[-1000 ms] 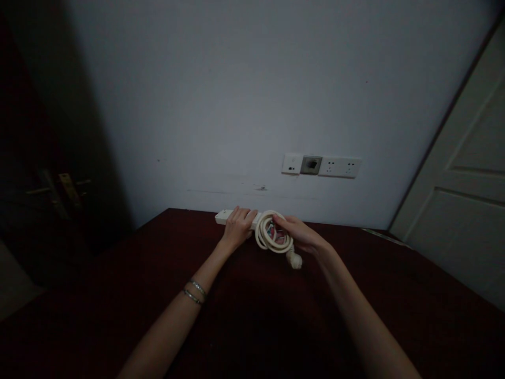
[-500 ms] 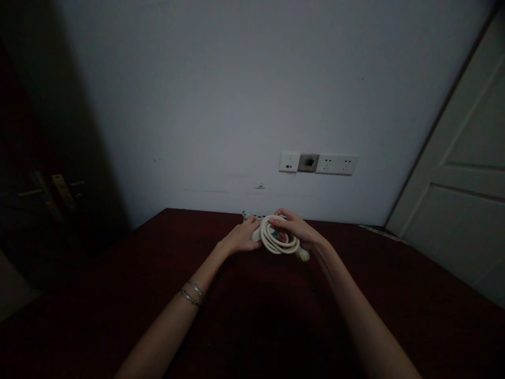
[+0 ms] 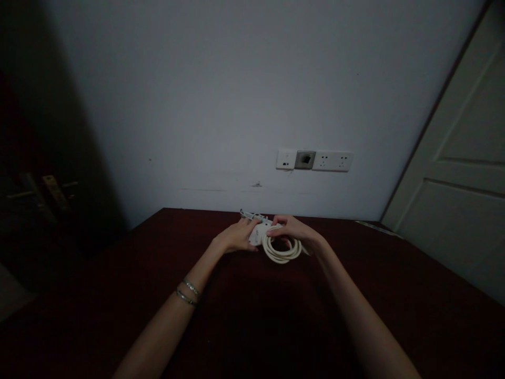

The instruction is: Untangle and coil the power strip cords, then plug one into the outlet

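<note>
My left hand (image 3: 235, 237) is closed on a white block that looks like a power strip (image 3: 258, 233), with its thumb across the top. Fingers of my right hand (image 3: 296, 230) pinch the upper side of a coiled cream cord (image 3: 281, 259), which lies against the block's right side. The loops form a ring low over the dark table. Just behind the block, thin light and dark cables (image 3: 252, 216) show; the hands partly hide them.
The dark red table (image 3: 252, 316) ends at a grey wall (image 3: 221, 105). Wall sockets (image 3: 332, 161) sit above its back edge. A flat strip (image 3: 379, 228) lies at the back right. A pale panelled door (image 3: 465, 173) is on the right, and a door handle (image 3: 55, 192) on the left.
The white block has turned so that more of its face shows. The cord coil has tipped and shifted slightly down and right in my right hand. The camera view has moved a little.
</note>
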